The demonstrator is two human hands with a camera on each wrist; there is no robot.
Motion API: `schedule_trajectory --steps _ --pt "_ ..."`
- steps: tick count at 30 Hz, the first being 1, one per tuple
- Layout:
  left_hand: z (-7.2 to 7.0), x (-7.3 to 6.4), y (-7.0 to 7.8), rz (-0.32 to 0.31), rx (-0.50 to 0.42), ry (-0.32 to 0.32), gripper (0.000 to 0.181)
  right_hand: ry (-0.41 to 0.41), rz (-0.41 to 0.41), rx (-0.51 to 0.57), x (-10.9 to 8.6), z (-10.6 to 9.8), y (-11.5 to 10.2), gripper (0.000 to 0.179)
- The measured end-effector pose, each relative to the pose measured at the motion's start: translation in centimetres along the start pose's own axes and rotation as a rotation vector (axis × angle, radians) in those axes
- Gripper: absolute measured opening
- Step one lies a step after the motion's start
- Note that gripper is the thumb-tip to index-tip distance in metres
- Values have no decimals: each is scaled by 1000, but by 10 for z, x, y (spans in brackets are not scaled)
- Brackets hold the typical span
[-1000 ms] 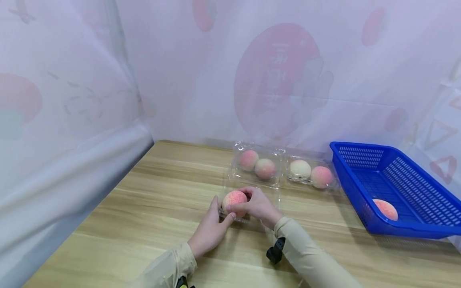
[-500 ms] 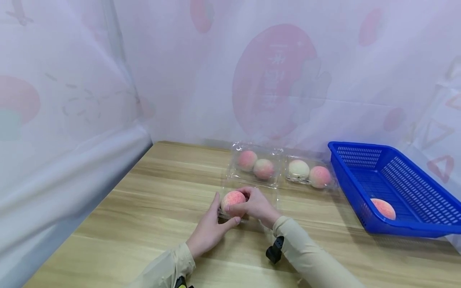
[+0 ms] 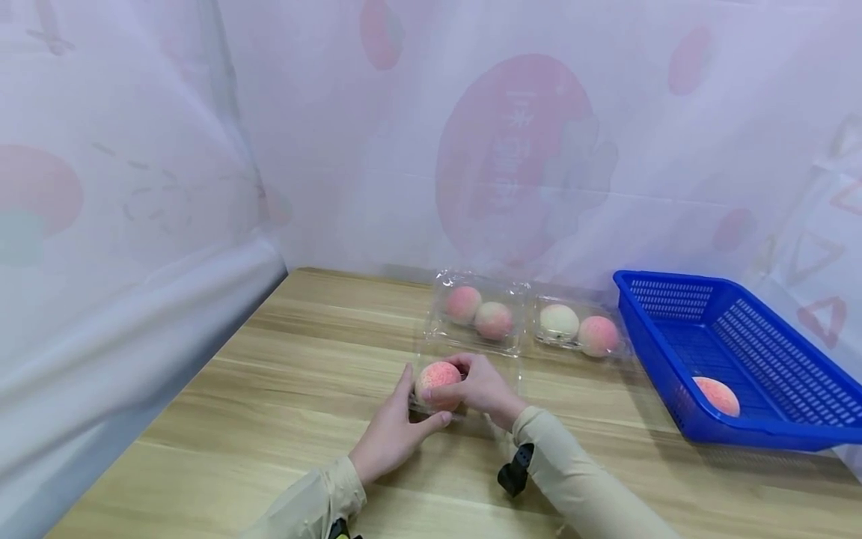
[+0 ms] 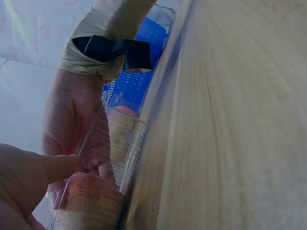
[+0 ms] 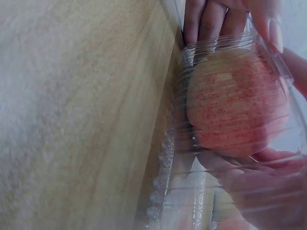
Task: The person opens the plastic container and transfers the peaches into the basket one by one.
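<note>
A pink-and-cream peach (image 3: 438, 376) sits in a clear plastic box (image 3: 417, 409) at the middle of the table. My right hand (image 3: 483, 391) reaches in from the right and holds the peach between thumb and fingers. At the box's left end, my left hand (image 3: 387, 440) grips the wall, its thumb (image 4: 62, 166) against the rim and its fingers (image 5: 211, 21) on the outside. Ribbed clear plastic lies between the right wrist camera and the peach. The underside of the peach is hidden.
Behind are two clear plastic boxes, each with two peaches: one box (image 3: 441, 329) straight ahead, another (image 3: 541, 335) to its right. A blue perforated basket (image 3: 683, 404) at the right holds one peach (image 3: 717, 397). Printed white sheets (image 3: 337, 150) enclose the wooden table (image 3: 283, 374).
My left thumb has slid off the side of the peach down to the box's front edge. The right hand keeps its hold on the peach, nearly still. The view shifts slightly.
</note>
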State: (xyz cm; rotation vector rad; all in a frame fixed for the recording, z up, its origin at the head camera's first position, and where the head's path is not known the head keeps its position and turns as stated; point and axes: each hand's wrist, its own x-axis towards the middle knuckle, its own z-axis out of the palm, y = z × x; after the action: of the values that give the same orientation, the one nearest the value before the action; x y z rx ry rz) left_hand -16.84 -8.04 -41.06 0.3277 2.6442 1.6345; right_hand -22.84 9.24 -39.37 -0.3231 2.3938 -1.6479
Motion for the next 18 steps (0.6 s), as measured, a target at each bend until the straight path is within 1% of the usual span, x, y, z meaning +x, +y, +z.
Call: schedule_trajectory --steps 5,9,14,18 --pt "0 0 0 -1 1 -1 103 12 7 -9 -1 1 -1 61" --pt "0 1 0 -10 8 0 103 30 -16 -9 0 1 0 58" --pt "1 1 0 2 25 -2 102 75 -39 -7 0 2 0 55" --pt "1 0 0 18 32 -2 101 118 -41 3 -1 1 -2 54"
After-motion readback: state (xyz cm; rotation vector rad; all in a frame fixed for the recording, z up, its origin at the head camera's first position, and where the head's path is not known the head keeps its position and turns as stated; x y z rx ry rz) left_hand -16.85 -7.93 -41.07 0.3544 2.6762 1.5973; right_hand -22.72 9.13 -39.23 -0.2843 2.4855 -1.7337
